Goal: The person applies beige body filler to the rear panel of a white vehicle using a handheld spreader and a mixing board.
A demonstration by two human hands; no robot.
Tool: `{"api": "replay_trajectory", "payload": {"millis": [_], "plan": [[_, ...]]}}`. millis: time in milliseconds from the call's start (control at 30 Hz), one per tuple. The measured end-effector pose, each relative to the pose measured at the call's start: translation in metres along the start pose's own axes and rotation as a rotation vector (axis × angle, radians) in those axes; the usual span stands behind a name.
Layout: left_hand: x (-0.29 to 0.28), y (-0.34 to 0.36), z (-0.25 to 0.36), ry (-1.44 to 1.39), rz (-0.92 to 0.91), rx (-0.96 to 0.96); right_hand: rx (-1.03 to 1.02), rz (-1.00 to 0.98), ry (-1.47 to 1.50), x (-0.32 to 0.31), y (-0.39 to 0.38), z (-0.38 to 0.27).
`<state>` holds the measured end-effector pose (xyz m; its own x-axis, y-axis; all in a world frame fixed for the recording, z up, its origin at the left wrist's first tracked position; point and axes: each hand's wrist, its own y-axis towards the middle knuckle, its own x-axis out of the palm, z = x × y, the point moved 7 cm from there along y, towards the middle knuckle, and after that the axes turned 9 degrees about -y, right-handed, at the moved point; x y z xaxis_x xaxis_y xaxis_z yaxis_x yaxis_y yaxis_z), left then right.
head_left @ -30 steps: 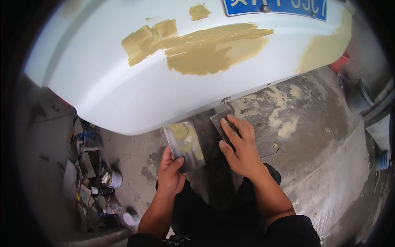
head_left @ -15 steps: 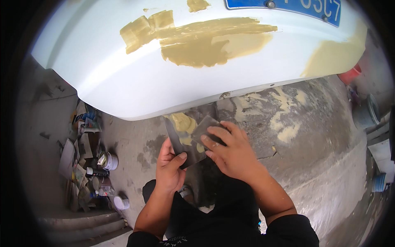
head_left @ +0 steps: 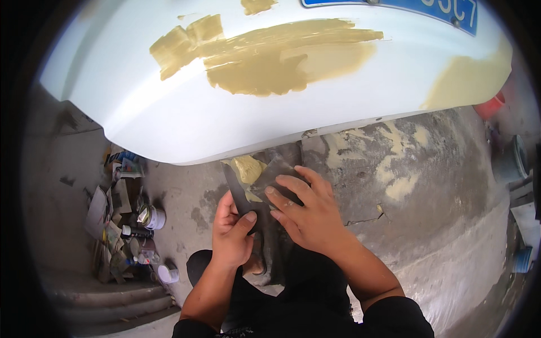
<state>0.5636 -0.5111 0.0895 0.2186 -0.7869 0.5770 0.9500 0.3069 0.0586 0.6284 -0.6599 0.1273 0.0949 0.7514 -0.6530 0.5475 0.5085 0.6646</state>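
Observation:
In my left hand [head_left: 232, 239] is a dark flat putty board [head_left: 235, 183], its thumb pressed on the near end. A lump of yellow putty [head_left: 248, 168] sits at the board's far end. My right hand [head_left: 315, 218] grips a dark flat putty spreader [head_left: 280, 172], fingers laid across it. The spreader overlaps the board's right side, its left edge touching the putty, and hides part of the board. Ahead of both hands curves a white car bumper [head_left: 169, 124] bearing a broad tan putty patch [head_left: 256, 70].
Paint cans [head_left: 152, 217], a white tub [head_left: 168, 274] and scrap sheets [head_left: 97, 207] crowd the left side beside steps [head_left: 112, 304]. At right stand a grey bucket [head_left: 510, 160] and a red bucket [head_left: 489, 107]. Pale smears mark the concrete floor [head_left: 403, 163].
The spreader has moved further over the board, covering more of it. The spread-out putty is now gathered in a more compact lump. The view has shifted slightly.

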Motion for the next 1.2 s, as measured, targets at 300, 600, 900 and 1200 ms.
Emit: {"api": "replay_trajectory", "payload": {"millis": [300, 600, 900, 1200], "plan": [[-0.027, 0.035, 0.001, 0.313, -0.088, 0.202, 0.232, 0.154, 0.09, -0.012, -0.011, 0.066], [-0.071, 0.052, -0.069, -0.026, 0.024, -0.197, 0.219, 0.409, -0.52, -0.05, 0.083, 0.065], [-0.103, 0.053, -0.098, 0.123, 0.052, -0.288, 0.202, 0.432, -0.558, -0.029, 0.111, 0.05], [-0.105, 0.06, -0.102, 0.141, 0.033, -0.279, 0.237, 0.366, -0.573, -0.031, 0.106, 0.036]]}}
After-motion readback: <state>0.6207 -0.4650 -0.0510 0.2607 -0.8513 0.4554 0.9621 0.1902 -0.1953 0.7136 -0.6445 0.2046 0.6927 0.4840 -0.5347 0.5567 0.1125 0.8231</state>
